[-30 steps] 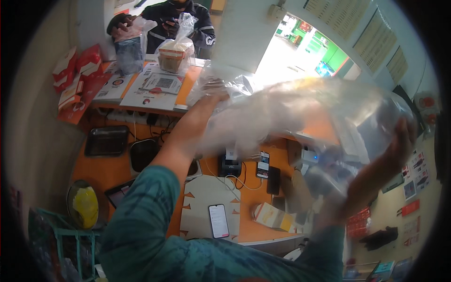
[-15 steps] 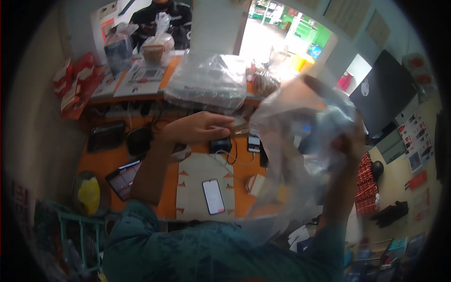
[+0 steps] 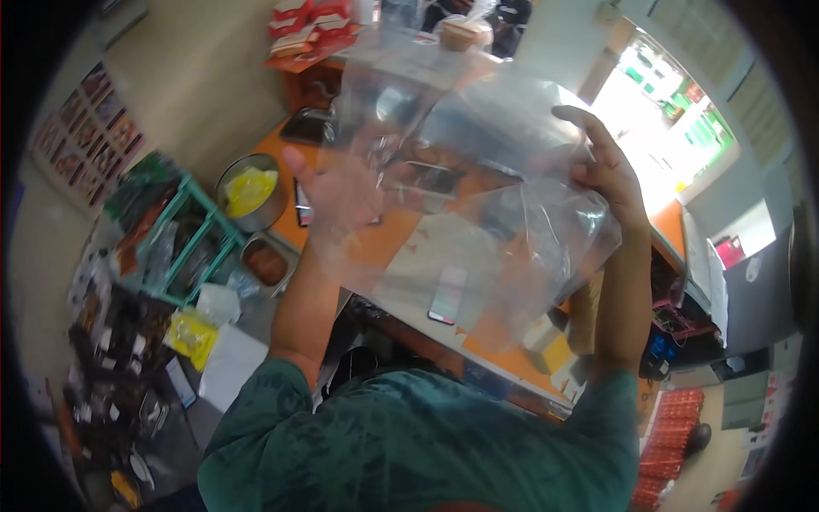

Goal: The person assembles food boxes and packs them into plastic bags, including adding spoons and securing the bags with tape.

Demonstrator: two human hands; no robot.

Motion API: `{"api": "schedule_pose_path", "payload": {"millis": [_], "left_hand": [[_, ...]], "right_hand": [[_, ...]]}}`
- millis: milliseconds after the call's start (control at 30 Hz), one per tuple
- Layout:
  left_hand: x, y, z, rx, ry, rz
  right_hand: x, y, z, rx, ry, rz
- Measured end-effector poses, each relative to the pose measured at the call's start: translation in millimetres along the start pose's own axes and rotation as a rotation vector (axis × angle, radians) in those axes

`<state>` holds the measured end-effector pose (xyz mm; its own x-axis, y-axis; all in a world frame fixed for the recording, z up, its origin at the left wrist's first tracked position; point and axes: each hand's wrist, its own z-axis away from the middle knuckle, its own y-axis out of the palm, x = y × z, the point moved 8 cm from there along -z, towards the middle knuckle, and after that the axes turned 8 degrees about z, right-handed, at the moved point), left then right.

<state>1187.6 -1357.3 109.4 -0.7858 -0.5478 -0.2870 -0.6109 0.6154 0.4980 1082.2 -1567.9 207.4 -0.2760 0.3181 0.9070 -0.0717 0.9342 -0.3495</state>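
R hand [image 3: 607, 171] grips clr bag [image 3: 512, 200], L hand [image 3: 345, 194] seen thru it.

Pretty dim indoors tbh, with most of the light coming from the opening [image 3: 653, 128] at upper right, which is blown out to near white. Glare streaks all over the clear plastic bag [image 3: 546, 213] and hazes whatever's behind it. The person's left hand [image 3: 345, 192] looks smeary. Clutter [image 3: 128, 384] at lower left is murky, and the fisheye bends everything toward black edges.
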Motion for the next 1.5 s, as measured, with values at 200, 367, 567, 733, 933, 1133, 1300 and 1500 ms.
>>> {"api": "schedule_pose_path", "payload": {"millis": [200, 367, 567, 733, 933, 1133, 1300, 1500], "left_hand": [[62.8, -3.9, 135.6, -0.643, 0.141, 0.342], [102.3, 54.7, 220.3, -0.665, 0.154, -0.280], [87.0, 136.8, 275.1, -0.591, 0.362, 0.548], [159.0, 109.4, 406.7, -1.099, 0.027, -0.112], [137.5, 161.6, 390.2, -1.085, 0.003, -0.151], [119.7, 168.5, 426.4, -1.699, 0.028, -0.561], [108.2, 166.6, 440.9, -1.903, -0.050, -0.741], [104.5, 156.3, 447.6, -1.662, 0.101, -1.061]], "right_hand": [[-116.6, 43.9, 40.9, -0.540, -0.080, -0.522], [-192.7, 208.2, 120.8, -0.960, 0.306, -0.964], [-201.6, 327.7, 180.2, -0.743, 0.427, -1.243], [-226.6, 393.0, 231.0, -0.751, 0.608, -1.290], [-214.9, 414.2, 278.1, -0.865, 0.545, -0.975], [-228.1, 437.1, 309.9, -0.629, 0.650, -0.861], [-249.8, 468.1, 347.3, -0.268, 0.996, -0.878], [-250.9, 461.0, 352.1, -0.309, 1.024, -0.816]]}}
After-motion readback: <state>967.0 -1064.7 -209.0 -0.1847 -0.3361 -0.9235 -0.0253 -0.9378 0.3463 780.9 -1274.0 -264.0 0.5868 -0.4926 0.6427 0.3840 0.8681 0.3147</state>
